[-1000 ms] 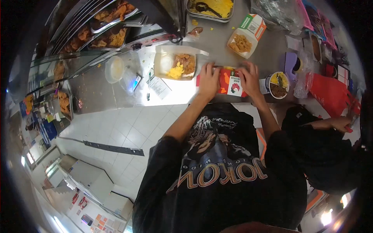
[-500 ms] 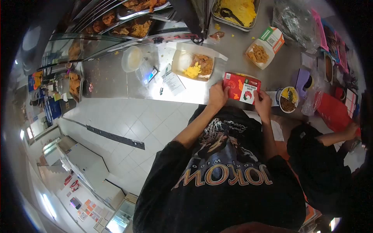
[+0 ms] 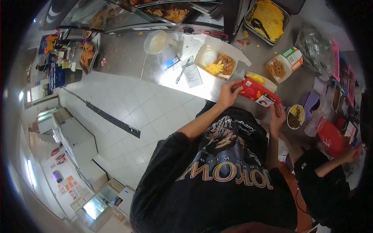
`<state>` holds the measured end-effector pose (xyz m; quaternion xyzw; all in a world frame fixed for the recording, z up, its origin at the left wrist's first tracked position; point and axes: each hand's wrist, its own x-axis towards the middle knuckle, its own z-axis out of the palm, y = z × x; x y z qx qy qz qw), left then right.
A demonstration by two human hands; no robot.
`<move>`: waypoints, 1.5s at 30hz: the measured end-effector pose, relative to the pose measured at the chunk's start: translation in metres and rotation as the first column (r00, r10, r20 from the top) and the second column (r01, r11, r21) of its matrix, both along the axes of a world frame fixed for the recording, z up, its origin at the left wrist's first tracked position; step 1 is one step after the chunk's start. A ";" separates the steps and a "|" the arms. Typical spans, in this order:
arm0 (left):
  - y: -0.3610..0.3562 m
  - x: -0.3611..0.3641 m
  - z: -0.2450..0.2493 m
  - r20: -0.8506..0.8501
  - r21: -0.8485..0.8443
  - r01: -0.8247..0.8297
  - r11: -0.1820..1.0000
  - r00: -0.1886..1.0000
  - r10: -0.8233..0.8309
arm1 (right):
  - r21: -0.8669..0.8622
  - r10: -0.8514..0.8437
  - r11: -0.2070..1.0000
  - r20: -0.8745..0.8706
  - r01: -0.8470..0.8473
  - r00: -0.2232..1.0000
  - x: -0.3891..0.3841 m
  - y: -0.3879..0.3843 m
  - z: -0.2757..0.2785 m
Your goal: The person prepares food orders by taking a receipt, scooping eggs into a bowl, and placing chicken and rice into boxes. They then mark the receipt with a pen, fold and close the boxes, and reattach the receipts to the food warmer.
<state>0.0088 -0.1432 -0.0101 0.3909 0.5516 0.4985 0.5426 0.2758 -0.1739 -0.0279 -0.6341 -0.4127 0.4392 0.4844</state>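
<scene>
A red-lidded cardboard food box (image 3: 259, 91) sits at the counter's front edge, its lid raised so yellow scrambled egg (image 3: 256, 79) shows inside. My left hand (image 3: 230, 94) pinches the lid's left end between thumb and fingers. At its right end, my right hand (image 3: 276, 114) holds the lid's lower corner. Just left of it stands an open food box (image 3: 201, 59) containing white rice, scrambled egg and fried chicken. A paper bowl (image 3: 295, 116) with egg and brown food stands beside my right hand. Behind it, another open box (image 3: 280, 77) holds crumbly fried pieces.
A metal tray of scrambled egg (image 3: 268, 19) with a black spoon stands at the back. Toward the left lie a printed slip (image 3: 192, 73), a pen (image 3: 182, 73), a phone (image 3: 170, 63) and a plastic bowl (image 3: 156, 42). A co-worker's arm (image 3: 337, 162) reaches in from the right.
The red lid has tilted upward, exposing more egg inside the box. Both hands have stayed on it. The whole view has shifted, moving the counter items rightward.
</scene>
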 end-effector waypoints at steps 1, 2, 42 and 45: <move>0.002 0.000 0.003 -0.048 -0.037 0.010 0.999 0.999 -0.012 | -0.012 -0.054 0.998 0.053 0.054 0.997 -0.002 0.001 -0.003; 0.004 0.000 0.000 -0.126 -0.046 0.025 0.999 0.992 -0.031 | -0.013 -0.046 0.999 0.054 0.046 0.997 -0.002 0.003 -0.007; 0.025 0.015 -0.018 -0.428 0.170 0.103 0.980 0.904 -0.021 | -0.321 -0.041 0.947 -0.147 -0.008 0.988 0.073 0.059 -0.021; 0.025 0.018 -0.014 -0.510 0.147 0.083 0.986 0.860 0.003 | -0.032 0.005 0.999 0.658 0.022 0.753 0.046 0.028 -0.001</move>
